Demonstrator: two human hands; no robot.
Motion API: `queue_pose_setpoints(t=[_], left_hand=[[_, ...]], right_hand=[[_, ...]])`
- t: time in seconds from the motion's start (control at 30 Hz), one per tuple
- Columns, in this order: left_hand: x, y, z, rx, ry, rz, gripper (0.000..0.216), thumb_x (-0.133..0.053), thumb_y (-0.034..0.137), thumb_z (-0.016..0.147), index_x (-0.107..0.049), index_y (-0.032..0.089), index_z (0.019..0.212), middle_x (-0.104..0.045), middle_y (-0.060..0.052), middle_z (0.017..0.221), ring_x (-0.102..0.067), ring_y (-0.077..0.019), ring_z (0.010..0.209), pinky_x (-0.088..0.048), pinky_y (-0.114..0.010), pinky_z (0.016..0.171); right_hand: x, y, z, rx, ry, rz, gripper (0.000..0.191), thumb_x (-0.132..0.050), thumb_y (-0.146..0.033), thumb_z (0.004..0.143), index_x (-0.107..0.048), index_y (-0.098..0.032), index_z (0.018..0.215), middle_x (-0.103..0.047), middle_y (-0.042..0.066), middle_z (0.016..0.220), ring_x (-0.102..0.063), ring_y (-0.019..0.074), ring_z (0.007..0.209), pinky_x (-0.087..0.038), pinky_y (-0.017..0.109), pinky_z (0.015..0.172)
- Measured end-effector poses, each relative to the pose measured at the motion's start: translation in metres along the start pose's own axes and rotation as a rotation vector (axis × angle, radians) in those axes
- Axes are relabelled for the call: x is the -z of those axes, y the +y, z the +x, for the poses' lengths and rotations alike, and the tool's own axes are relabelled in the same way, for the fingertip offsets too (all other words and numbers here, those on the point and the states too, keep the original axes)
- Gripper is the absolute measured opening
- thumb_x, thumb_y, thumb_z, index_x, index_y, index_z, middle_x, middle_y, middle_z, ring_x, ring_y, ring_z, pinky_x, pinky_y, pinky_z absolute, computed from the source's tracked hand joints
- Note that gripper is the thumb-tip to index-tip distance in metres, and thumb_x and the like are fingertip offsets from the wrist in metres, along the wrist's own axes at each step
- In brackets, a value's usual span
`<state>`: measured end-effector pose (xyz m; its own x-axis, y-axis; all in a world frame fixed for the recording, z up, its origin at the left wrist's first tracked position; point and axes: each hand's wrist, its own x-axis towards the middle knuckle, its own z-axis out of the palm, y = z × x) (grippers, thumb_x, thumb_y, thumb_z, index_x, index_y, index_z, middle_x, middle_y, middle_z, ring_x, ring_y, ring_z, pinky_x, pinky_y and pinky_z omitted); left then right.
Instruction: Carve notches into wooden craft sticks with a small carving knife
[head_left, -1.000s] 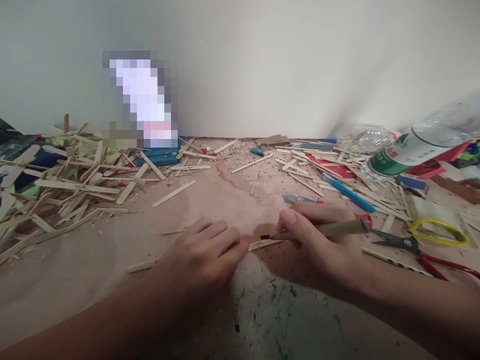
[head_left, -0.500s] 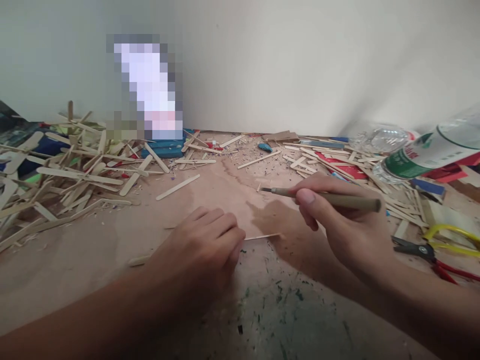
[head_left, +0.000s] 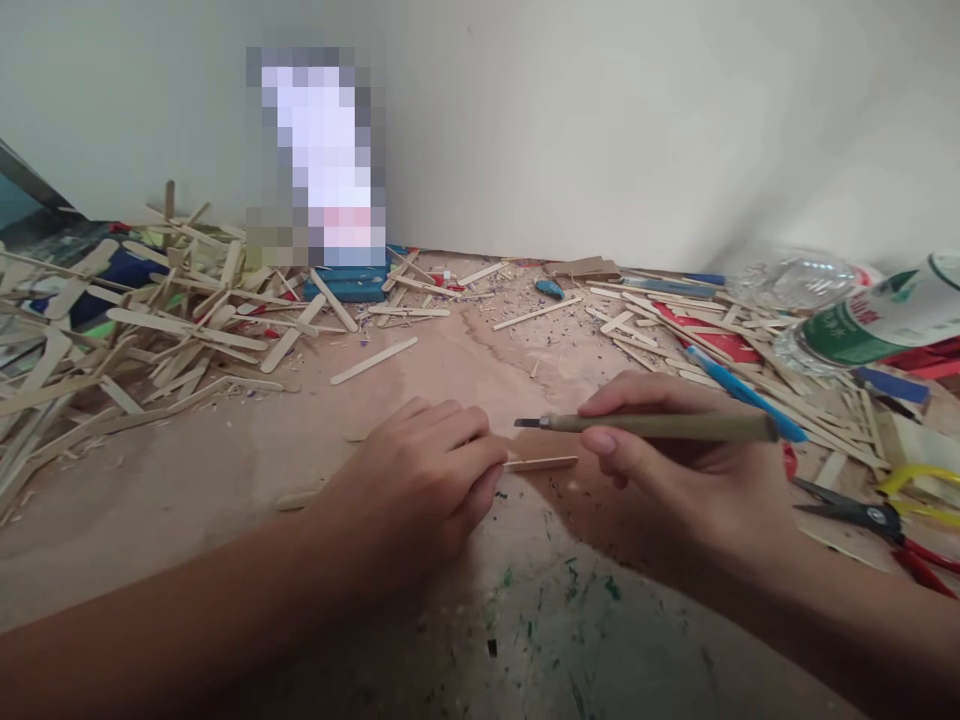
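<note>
My left hand (head_left: 420, 480) lies on the brown table with its fingers curled and pressed down on one end of a thin wooden stick (head_left: 541, 463). The stick pokes out to the right from under my fingertips. My right hand (head_left: 675, 470) grips a craft knife (head_left: 660, 427) with a tan handle, held level. Its dark blade tip points left and hovers just above the stick, close to my left fingertips.
A big heap of wooden sticks (head_left: 135, 330) covers the left of the table. More sticks, a blue pen (head_left: 742, 392), a lying plastic bottle (head_left: 870, 325), red-handled pliers (head_left: 862, 515) and a yellow ring (head_left: 919, 480) crowd the right. A wall stands behind.
My right hand has come down and closer with the knife, so the blade hangs just over the stick. Half a second ago it was lifted farther back. My left hand kept holding the stick.
</note>
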<state>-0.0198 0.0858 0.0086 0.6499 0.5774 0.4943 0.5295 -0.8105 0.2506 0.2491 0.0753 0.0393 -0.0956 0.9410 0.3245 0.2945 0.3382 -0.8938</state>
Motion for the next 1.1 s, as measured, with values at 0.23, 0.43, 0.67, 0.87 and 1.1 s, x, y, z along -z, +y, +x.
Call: queue_pose_setpoints(t=[0.23, 0.43, 0.67, 0.87, 1.1], left_hand=[[0.001, 0.000, -0.001, -0.012, -0.019, -0.005, 0.034, -0.059, 0.011, 0.119, -0.083, 0.020, 0.096, -0.082, -0.002, 0.094, -0.078, -0.0246, 0.084, -0.054, -0.041, 0.081], [0.001, -0.002, -0.001, 0.006, -0.040, -0.009, 0.033, -0.060, 0.012, 0.119, -0.082, 0.020, 0.095, -0.081, -0.001, 0.095, -0.078, -0.0236, 0.086, -0.054, -0.040, 0.083], [0.000, 0.001, 0.000, 0.001, -0.030, -0.024, 0.036, -0.059, 0.011, 0.119, -0.079, 0.020, 0.091, -0.078, -0.001, 0.092, -0.073, -0.0219, 0.082, -0.052, -0.039, 0.079], [0.000, 0.001, 0.000, -0.005, -0.035, -0.014, 0.035, -0.059, 0.010, 0.118, -0.078, 0.021, 0.090, -0.077, -0.001, 0.091, -0.070, -0.0216, 0.080, -0.052, -0.039, 0.077], [0.001, 0.000, -0.001, -0.013, -0.040, -0.008, 0.033, -0.060, 0.009, 0.117, -0.078, 0.021, 0.091, -0.076, -0.001, 0.091, -0.071, -0.0224, 0.081, -0.053, -0.040, 0.079]], right_hand=[[-0.001, 0.004, -0.002, 0.061, 0.027, 0.013, 0.046, -0.087, -0.071, 0.114, -0.082, -0.027, 0.100, -0.065, -0.003, 0.063, -0.059, 0.0161, 0.052, -0.048, 0.031, 0.048], [0.003, 0.005, -0.003, 0.171, -0.076, -0.104, 0.042, -0.075, -0.065, 0.123, -0.081, -0.028, 0.104, -0.073, 0.001, 0.074, -0.066, 0.0175, 0.060, -0.047, 0.033, 0.050], [0.006, 0.014, -0.004, 0.348, -0.227, -0.079, 0.026, -0.066, -0.051, 0.129, -0.077, -0.030, 0.117, -0.081, 0.003, 0.090, -0.076, 0.0210, 0.072, -0.059, 0.036, 0.062], [0.006, 0.011, -0.005, 0.324, -0.277, -0.065, 0.025, -0.065, -0.050, 0.129, -0.076, -0.030, 0.118, -0.083, 0.005, 0.091, -0.080, 0.0221, 0.075, -0.060, 0.037, 0.063], [0.005, 0.014, -0.004, 0.325, -0.300, -0.088, 0.028, -0.064, -0.050, 0.130, -0.078, -0.028, 0.118, -0.081, 0.004, 0.089, -0.077, 0.0205, 0.072, -0.059, 0.036, 0.062]])
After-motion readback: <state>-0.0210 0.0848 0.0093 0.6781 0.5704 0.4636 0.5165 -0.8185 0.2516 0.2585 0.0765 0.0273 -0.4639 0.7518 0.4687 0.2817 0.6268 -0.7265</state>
